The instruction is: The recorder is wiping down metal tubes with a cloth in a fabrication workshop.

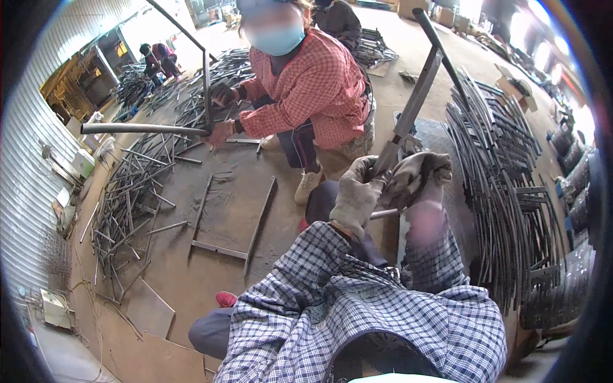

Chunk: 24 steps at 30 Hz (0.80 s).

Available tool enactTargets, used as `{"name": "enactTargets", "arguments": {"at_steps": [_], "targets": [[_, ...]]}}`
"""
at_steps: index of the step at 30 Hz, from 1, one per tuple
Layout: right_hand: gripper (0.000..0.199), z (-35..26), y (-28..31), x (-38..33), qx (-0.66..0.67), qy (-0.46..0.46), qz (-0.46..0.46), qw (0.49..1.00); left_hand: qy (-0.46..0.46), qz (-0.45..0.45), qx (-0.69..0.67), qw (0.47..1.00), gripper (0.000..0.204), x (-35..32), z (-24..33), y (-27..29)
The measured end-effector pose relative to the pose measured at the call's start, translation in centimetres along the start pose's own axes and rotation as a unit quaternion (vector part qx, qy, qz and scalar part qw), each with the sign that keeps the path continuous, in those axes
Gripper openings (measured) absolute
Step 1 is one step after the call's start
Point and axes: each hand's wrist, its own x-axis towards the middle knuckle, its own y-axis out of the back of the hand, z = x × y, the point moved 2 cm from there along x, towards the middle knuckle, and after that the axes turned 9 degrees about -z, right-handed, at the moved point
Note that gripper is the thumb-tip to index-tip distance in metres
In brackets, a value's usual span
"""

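In front of me my left hand (355,196), in a grey work glove, grips the lower end of a welded metal tube frame (409,115). The frame rises tilted up and to the right, with a dark round tube joined across its upper end. Close beside that lower end is my right hand (418,177), gloved too, its fingers curled; what they hold is hidden. A light-coloured rod (384,214) shows just below the hands. On the floor to the left lies a U-shaped metal frame (219,248).
A co-worker (306,83) in a red checked top sits facing me, holding another bent tube frame (147,129). Piled metal frames (137,198) spread along the left. Long dark tubes (495,166) are stacked at the right. Flat cardboard (150,307) lies at lower left.
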Motion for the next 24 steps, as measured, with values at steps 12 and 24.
{"name": "enactTargets", "arguments": {"at_steps": [12, 24], "targets": [[0.019, 1.1, -3.4, 1.7, -0.263, -0.036, 0.090, 0.960, 0.003, -0.011, 0.006, 1.000, 0.027, 0.0, -2.4, -0.5], [0.022, 1.2, 5.7, 5.6, -0.314, 0.021, 0.089, 0.945, -0.312, 0.071, 0.317, 0.893, 0.044, -4.1, 3.1, -1.8]]}}
